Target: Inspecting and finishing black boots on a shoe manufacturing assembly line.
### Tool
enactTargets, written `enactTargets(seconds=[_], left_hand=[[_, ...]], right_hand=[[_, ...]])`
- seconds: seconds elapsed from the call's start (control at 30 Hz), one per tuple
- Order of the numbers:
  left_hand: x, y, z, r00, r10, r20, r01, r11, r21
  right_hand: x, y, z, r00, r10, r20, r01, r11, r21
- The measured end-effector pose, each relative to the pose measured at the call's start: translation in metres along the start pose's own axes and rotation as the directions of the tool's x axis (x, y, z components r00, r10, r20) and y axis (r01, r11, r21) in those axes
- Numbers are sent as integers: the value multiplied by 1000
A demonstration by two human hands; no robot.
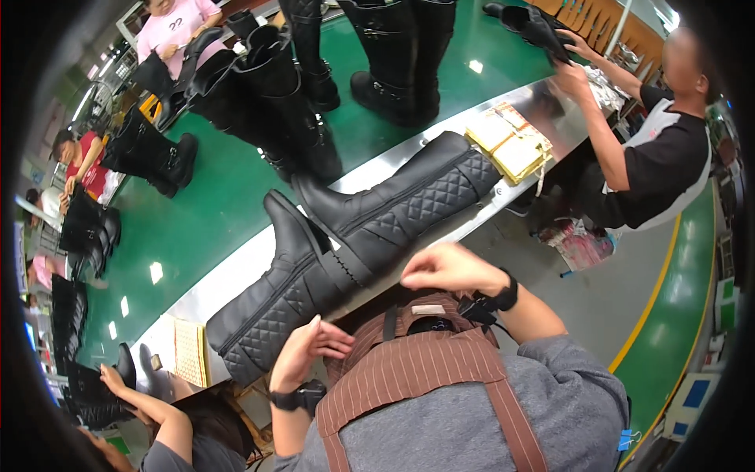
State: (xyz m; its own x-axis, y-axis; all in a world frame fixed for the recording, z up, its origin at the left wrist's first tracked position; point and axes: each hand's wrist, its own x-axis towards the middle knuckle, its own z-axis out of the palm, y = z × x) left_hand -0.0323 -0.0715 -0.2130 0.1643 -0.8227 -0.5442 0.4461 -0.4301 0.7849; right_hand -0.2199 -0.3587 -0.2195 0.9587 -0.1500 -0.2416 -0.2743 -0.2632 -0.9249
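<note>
Two lying boots [275, 307] were black, their shafts quilted in diamonds. The apron [417, 374] was brown, striped with thin pale lines; the shirt [566, 385] was grey, the wristbands [504, 293] black. Worktop [212, 236] was green, its metal rim [228, 282] silver. Paper stacks [515, 153] showed yellow; floor [609, 295] was grey beyond.

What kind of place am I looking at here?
Probably a boot factory's work line: tall black boots stand on a long green table, a worker at right holds black footwear, and two quilted boots lie at the table's edge.
</note>
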Motion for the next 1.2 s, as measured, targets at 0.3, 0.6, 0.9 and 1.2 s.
enactTargets(seconds=[0.3, 0.6, 0.9, 1.2], left_hand=[[39, 69, 69, 591, 804, 72, -332, 161, 930], [111, 72, 121, 687, 725, 59, -29, -54, 998], [124, 63, 102, 339, 939, -55, -206, 132, 970], [120, 66, 97, 358, 931, -69, -234, 161, 959]], right_hand=[[-19, 27, -90, 410, 245, -879, -527, 850, -9], [-22, 19, -96, 328, -162, -931, 24, 986, -163], [-63, -35, -113, 330, -378, -865, 711, 702, -36], [11, 56, -99, 546, -288, -786, -194, 870, -454]])
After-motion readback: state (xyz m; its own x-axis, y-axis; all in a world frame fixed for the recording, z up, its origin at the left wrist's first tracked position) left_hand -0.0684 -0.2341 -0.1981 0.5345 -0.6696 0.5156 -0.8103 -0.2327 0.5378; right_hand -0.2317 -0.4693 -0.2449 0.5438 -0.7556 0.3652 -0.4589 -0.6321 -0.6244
